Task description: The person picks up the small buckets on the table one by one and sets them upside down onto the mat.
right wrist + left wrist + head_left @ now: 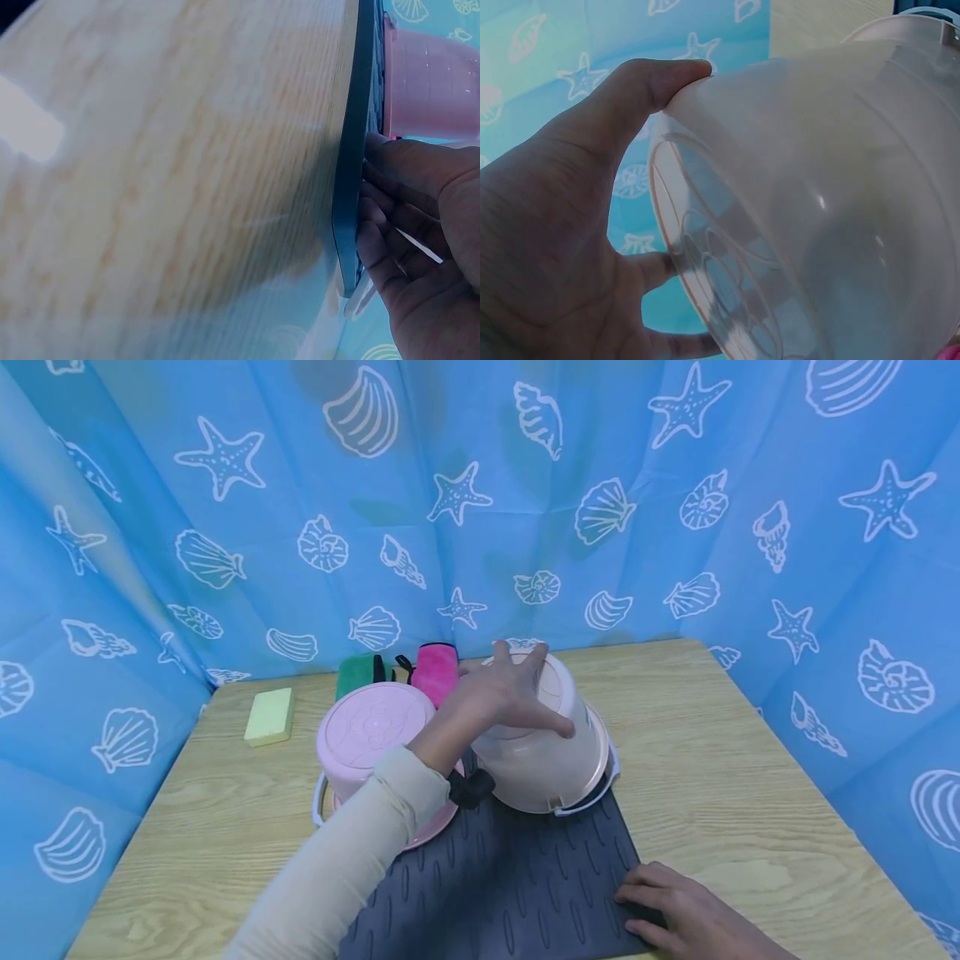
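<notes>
Two upside-down buckets stand on a dark ridged mat [525, 877]. My left hand [498, 693] spans the base of the beige bucket [532, 772]. In the left wrist view, the thumb of my left hand [570, 217] lies against one side of the base, while other fingertips are hidden behind its far edge. Left of it is the pink bucket [367, 722], partly covered by my left sleeve. At the mat's near right corner, my right hand [678, 906] rests its loosely bent fingers; in the right wrist view, the right hand [420, 225] touches the mat along its edge.
A pale yellow sponge [270, 717] lies at the table's back left. Behind the buckets are a green cloth item [355, 675] and a pink cloth item [437, 670]. A blue shell-patterned curtain [480, 485] encloses the wooden table [720, 760] at the back and sides.
</notes>
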A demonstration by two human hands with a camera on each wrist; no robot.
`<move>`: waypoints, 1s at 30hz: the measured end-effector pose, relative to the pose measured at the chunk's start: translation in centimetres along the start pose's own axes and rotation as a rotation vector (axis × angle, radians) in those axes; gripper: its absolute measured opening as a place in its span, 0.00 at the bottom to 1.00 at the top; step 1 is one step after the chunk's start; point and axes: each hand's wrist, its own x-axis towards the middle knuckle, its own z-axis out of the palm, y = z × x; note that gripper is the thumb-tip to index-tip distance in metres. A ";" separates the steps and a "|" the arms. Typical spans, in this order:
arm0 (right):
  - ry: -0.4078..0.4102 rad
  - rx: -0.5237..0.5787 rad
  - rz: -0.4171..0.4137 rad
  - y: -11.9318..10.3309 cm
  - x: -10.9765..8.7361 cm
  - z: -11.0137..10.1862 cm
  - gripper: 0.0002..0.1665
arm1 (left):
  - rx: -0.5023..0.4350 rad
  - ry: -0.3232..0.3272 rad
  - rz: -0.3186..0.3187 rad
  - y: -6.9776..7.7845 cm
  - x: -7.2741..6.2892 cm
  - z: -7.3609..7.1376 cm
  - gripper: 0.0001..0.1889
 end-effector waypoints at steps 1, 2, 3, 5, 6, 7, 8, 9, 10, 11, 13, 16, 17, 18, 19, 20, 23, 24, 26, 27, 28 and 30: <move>-0.001 0.001 -0.006 0.0 0.0 0.0 0.13 | 0.022 0.007 0.004 0.1 0.1 0.1 0.59; -0.004 0.003 -0.008 0.1 0.1 0.1 0.14 | 0.044 0.014 0.005 0.1 0.2 0.1 0.59; -0.006 0.005 -0.006 0.1 0.1 0.1 0.14 | 0.062 0.017 0.004 0.2 0.3 0.1 0.59; -0.012 0.010 -0.002 0.1 0.1 0.1 0.14 | 0.080 0.021 0.001 0.2 0.4 0.2 0.58; -0.014 0.011 0.001 0.1 0.1 0.1 0.14 | 0.084 0.020 -0.003 0.2 0.5 0.2 0.58; -0.018 0.013 0.006 0.1 0.1 0.1 0.14 | 0.082 0.017 -0.010 0.2 0.5 0.2 0.58; -0.018 0.014 0.008 0.1 0.1 0.1 0.14 | 0.082 0.014 -0.015 0.2 0.6 0.2 0.58; -0.018 0.013 0.009 0.2 0.1 0.1 0.14 | 0.082 0.010 -0.017 0.2 0.6 0.3 0.58; -0.018 0.012 0.009 0.2 0.1 0.1 0.14 | 0.085 0.008 -0.015 0.2 0.7 0.3 0.58; -0.016 0.011 0.007 0.2 0.1 0.1 0.14 | 0.092 0.008 -0.012 0.2 0.8 0.2 0.58; -0.009 0.006 -0.003 0.3 0.1 0.1 0.13 | 0.101 0.006 -0.004 0.2 1.0 0.2 0.58; 0.008 -0.003 -0.025 0.4 0.0 0.1 0.13 | 0.120 -0.001 0.007 0.4 1.3 0.2 0.58; 0.014 -0.007 -0.033 0.4 0.0 0.1 0.13 | 0.124 -0.003 0.007 0.5 1.4 0.2 0.58; 0.018 -0.010 -0.038 0.5 0.0 0.1 0.13 | 0.127 -0.004 0.005 0.5 1.5 0.3 0.58; 0.022 -0.011 -0.043 0.5 0.0 0.1 0.13 | 0.131 -0.004 0.003 0.6 1.6 0.3 0.58; 0.023 -0.009 -0.045 0.5 0.0 0.1 0.13 | 0.133 -0.004 0.001 0.6 1.6 0.3 0.57; 0.028 -0.003 -0.059 0.6 0.0 0.1 0.12 | 0.125 -0.002 0.004 0.7 1.8 0.5 0.56; 0.029 0.001 -0.064 0.6 0.0 0.1 0.12 | 0.121 0.000 0.007 0.8 1.8 0.6 0.56; 0.035 0.002 -0.076 0.5 0.0 0.2 0.12 | 0.121 0.004 0.019 0.9 1.9 0.8 0.56; 0.036 0.001 -0.078 0.5 0.0 0.1 0.12 | 0.131 0.009 0.024 0.9 1.9 0.9 0.56; 0.035 0.001 -0.075 0.5 0.0 0.1 0.12 | 0.145 0.015 0.027 1.1 2.0 0.9 0.57; 0.028 0.000 -0.058 0.4 0.0 0.0 0.12 | 0.189 0.024 0.024 1.3 2.1 1.1 0.57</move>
